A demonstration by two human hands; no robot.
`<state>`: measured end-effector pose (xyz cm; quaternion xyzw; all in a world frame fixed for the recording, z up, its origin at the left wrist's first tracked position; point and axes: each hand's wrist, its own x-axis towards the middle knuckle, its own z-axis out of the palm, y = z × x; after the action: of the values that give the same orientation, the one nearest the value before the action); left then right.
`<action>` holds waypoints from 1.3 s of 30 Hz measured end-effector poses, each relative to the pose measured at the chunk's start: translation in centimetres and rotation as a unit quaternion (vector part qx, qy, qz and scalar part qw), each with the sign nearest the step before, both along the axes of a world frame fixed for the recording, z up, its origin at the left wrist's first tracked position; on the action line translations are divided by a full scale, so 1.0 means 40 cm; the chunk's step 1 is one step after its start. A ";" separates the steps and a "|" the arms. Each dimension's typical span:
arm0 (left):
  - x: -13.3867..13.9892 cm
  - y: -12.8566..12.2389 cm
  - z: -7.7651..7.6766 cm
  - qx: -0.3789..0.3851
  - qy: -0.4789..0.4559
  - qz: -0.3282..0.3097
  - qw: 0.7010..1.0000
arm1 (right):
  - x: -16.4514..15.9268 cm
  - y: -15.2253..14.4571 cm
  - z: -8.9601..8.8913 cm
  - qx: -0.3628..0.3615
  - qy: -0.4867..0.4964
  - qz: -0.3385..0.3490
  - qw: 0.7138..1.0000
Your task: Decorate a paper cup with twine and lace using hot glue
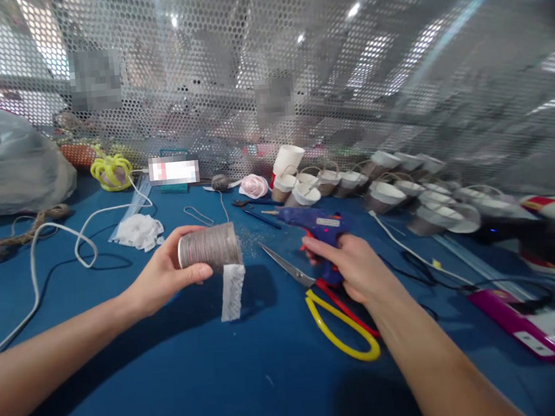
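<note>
My left hand [178,265] is wrapped around a cup wound with grey cord [210,246], held on its side above the blue table. A strip of white lace ribbon [233,293] hangs down from the cup's right end. In my right hand [352,259] is a blue hot glue gun [315,223], its nozzle pointing left toward the cup but apart from it. Below the gun lie scissors with one red and one yellow handle [344,331], partly hidden by my right hand and wrist. A grey cord [223,206] runs from a small ball of cord [219,182] toward the cup.
Several cord-wrapped cups [386,195] with handles stand at the back right, before a perforated metal panel [227,76]. Pliers [258,203], white lace pieces [138,232] and a white cable [35,274] lie around. A magenta power strip [511,323] sits at right.
</note>
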<state>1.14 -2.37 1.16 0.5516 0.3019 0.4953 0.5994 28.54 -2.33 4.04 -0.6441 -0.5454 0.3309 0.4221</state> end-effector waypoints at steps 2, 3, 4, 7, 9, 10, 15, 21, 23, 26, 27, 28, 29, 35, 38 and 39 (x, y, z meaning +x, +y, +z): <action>0.000 0.000 0.000 -0.032 -0.018 -0.018 0.999 | 0.024 0.023 -0.017 -0.008 -0.045 -0.022 0.999; 0.001 -0.001 0.000 -0.049 -0.029 -0.026 0.998 | 0.034 0.033 -0.026 -0.017 -0.071 -0.027 0.997; 0.002 -0.001 0.000 -0.064 -0.041 -0.032 0.997 | 0.042 0.042 -0.036 -0.022 -0.097 -0.031 0.995; 0.004 -0.005 0.003 -0.109 -0.075 -0.043 0.990 | 0.059 0.066 -0.061 -0.039 -0.171 -0.034 0.984; 0.004 -0.007 0.005 -0.124 -0.087 -0.051 0.987 | 0.064 0.080 -0.071 -0.044 -0.215 -0.036 0.975; 0.004 -0.008 0.005 -0.129 -0.088 -0.056 0.986 | 0.065 0.086 -0.074 -0.043 -0.236 -0.039 0.970; 0.002 -0.013 0.003 -0.141 -0.083 -0.075 0.984 | 0.029 0.068 -0.040 0.046 -0.310 -0.041 0.949; 0.007 -0.013 -0.002 -0.168 -0.087 -0.082 0.979 | -0.119 -0.049 0.050 0.216 -0.245 0.259 0.909; 0.009 -0.014 -0.003 -0.175 -0.088 -0.084 0.977 | -0.161 -0.066 0.059 0.253 -0.239 0.313 0.884; 0.012 -0.017 -0.005 -0.188 -0.089 -0.096 0.973 | -0.195 -0.063 0.053 0.251 -0.224 0.322 0.885; 0.012 -0.018 -0.005 -0.192 -0.088 -0.102 0.972 | -0.200 -0.059 0.049 0.241 -0.215 0.317 0.892; 0.012 -0.019 -0.006 -0.196 -0.088 -0.107 0.971 | -0.202 -0.055 0.045 0.230 -0.205 0.312 0.899; 0.012 -0.019 -0.006 -0.199 -0.088 -0.112 0.970 | -0.203 -0.053 0.042 0.220 -0.195 0.307 0.905; 0.013 -0.020 -0.006 -0.216 -0.081 -0.127 0.965 | -0.203 -0.053 0.031 0.180 -0.159 0.295 0.925; 0.016 -0.024 -0.003 -0.230 -0.068 -0.125 0.963 | -0.208 -0.055 0.027 0.171 -0.153 0.272 0.935; 0.017 -0.026 0.000 -0.230 -0.067 -0.124 0.963 | -0.209 -0.055 0.026 0.170 -0.151 0.261 0.938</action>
<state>1.82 -3.40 1.17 0.3971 0.2964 0.3700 0.7858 20.18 -4.55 5.09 -0.4400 -0.7997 0.2310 0.3369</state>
